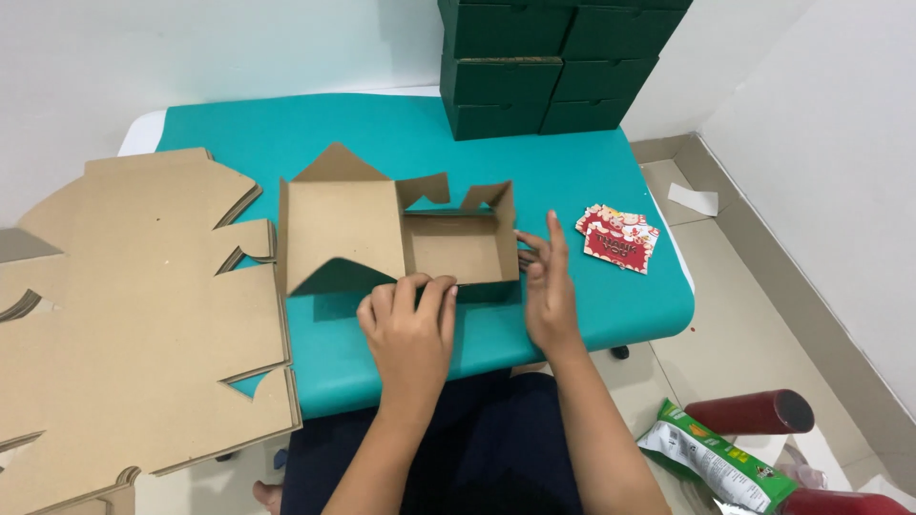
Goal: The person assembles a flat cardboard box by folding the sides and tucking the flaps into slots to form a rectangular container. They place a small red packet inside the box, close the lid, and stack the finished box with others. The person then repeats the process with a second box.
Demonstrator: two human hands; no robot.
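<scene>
A half-folded cardboard box (456, 250) with a green outside lies on the teal table (592, 172), its lid panel (339, 234) standing open to the left. My left hand (410, 329) curls its fingers over the box's near wall and grips it. Flat and with its fingers straight, my right hand (546, 286) presses against the box's right end wall. The box's inside is bare brown cardboard with nothing in it.
A thick pile of flat cardboard blanks (134, 324) covers the table's left side. Finished dark green boxes (549, 62) are stacked at the back. Small red cards (618, 236) lie to the right. On the floor are a snack bag (711, 458) and red cylinders (754, 412).
</scene>
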